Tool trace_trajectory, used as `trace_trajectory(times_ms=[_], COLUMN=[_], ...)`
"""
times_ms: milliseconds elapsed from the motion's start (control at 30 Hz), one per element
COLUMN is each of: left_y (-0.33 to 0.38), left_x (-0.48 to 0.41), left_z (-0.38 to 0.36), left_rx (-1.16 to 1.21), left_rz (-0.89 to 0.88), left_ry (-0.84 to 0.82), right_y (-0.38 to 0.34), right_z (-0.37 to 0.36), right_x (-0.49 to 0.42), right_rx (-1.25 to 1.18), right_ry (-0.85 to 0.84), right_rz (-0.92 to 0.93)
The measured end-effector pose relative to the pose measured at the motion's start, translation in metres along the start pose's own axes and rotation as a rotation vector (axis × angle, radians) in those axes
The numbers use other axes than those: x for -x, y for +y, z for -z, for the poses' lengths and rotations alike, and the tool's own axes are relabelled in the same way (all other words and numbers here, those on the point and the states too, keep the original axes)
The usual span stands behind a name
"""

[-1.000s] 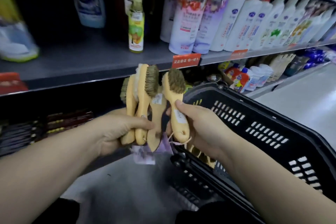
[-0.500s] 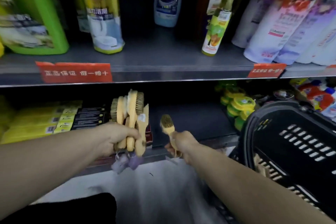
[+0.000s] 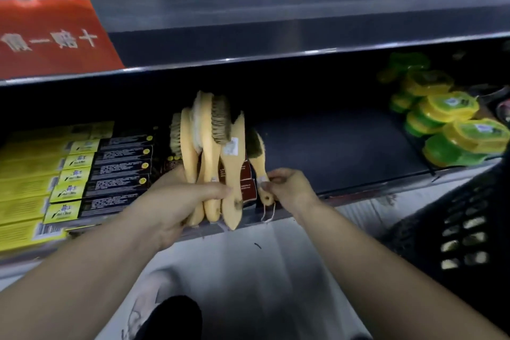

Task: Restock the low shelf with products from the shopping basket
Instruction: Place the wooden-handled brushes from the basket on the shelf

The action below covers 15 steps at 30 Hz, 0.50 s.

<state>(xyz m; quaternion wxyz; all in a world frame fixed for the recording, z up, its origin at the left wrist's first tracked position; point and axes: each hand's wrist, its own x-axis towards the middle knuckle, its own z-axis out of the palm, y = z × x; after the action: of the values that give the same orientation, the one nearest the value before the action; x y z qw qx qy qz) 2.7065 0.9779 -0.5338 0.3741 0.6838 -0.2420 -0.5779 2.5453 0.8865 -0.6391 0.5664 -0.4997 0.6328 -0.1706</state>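
My left hand (image 3: 176,201) grips a bunch of wooden bristle brushes (image 3: 212,146) by their handles, heads up, at the front edge of the low shelf (image 3: 345,146). My right hand (image 3: 289,188) pinches the handle of a single wooden brush (image 3: 258,154), whose dark bristle head reaches into the shelf just right of the bunch. A string loop hangs from that handle's end. The black shopping basket (image 3: 469,229) stands at the right edge of the view, below and right of my right arm.
Yellow and black boxes (image 3: 82,174) lie stacked on the low shelf's left part. Green and yellow round tubs (image 3: 447,124) are piled at its right. The upper shelf (image 3: 276,41) overhangs, with a red label (image 3: 49,36). Light floor lies below.
Both hands moved forward to the low shelf's edge. The single brush in my right hand now reaches into the shelf beside the bunch. The view came closer and lower.
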Motion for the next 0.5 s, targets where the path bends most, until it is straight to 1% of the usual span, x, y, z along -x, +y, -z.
trace_trajectory(times_ms=[167,200,267,300,333,367,433,467,500], left_y=[-0.004,-0.005,-0.006,-0.007,-0.007,-0.008,-0.006,-0.005,-0.004], left_x=[-0.010,-0.011,-0.010,-0.010,-0.009,-0.008,-0.006,-0.004,-0.003], left_z=[-0.006,-0.006,-0.006,-0.007,-0.009,-0.010,-0.015,-0.018,-0.021], left_rx=[0.025,0.035,0.044,0.044,0.048,0.060,0.079,0.079,0.073], left_rz=[-0.041,-0.042,-0.049,-0.053,-0.054,-0.057,-0.076,-0.092,-0.110], left_ry=[0.022,0.029,0.028,0.021,0.016,0.015,0.014,0.008,-0.003], right_y=[0.001,0.001,-0.003,-0.008,-0.013,-0.019,-0.030,-0.034,-0.035], right_z=[-0.006,-0.005,-0.001,0.001,0.004,0.005,0.004,0.002,0.001], right_x=[-0.013,-0.011,-0.001,0.009,0.019,0.032,0.062,0.075,0.083], right_rx=[0.147,0.206,0.337,0.341,0.287,0.147,-0.191,-0.279,-0.280], right_ry=[-0.015,0.005,0.102,0.151,0.168,0.129,-0.104,-0.210,-0.266], right_rz=[0.060,0.074,0.163,0.216,0.256,0.270,0.193,0.160,0.157])
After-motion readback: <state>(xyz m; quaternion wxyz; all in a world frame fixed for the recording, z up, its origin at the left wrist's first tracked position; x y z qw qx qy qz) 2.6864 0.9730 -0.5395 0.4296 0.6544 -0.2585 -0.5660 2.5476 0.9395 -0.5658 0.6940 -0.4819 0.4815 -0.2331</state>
